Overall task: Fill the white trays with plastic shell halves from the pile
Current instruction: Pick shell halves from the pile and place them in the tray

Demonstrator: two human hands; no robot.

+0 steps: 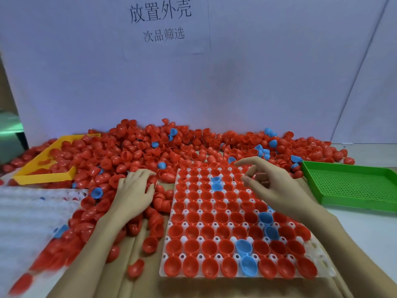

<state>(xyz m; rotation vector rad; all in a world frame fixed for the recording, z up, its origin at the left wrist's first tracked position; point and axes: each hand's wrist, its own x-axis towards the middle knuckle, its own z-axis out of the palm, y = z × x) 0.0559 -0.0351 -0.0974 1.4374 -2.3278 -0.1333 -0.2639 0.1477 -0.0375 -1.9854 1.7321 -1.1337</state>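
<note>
1. A white moulded tray of round cups and small holed posts lies in front of the person on brown corrugated cardboard. Nearly every cup that shows holds a glossy, egg-shaped shell half, open side up; most are red, and a few blue ones sit near the front and near the far middle.
2. The pile of loose shell halves stretches along the back of the table against a pale wall and spills down the tray's left side. It is nearly all shiny red plastic, with scattered blue pieces.
3. The left hand rests palm down on the pile just left of the tray, fingers spread and reaching into the red shells; whether they grip one cannot be told.
4. The right hand hovers above the far right part of the tray, fingers loosely curved and parted, holding nothing visible.
5. A yellow flat-rimmed tray sits at the far left, partly buried in shells.
6. A green tray with a perforated grid floor sits at the right.
7. More white trays lie blurred at the near left.
</note>
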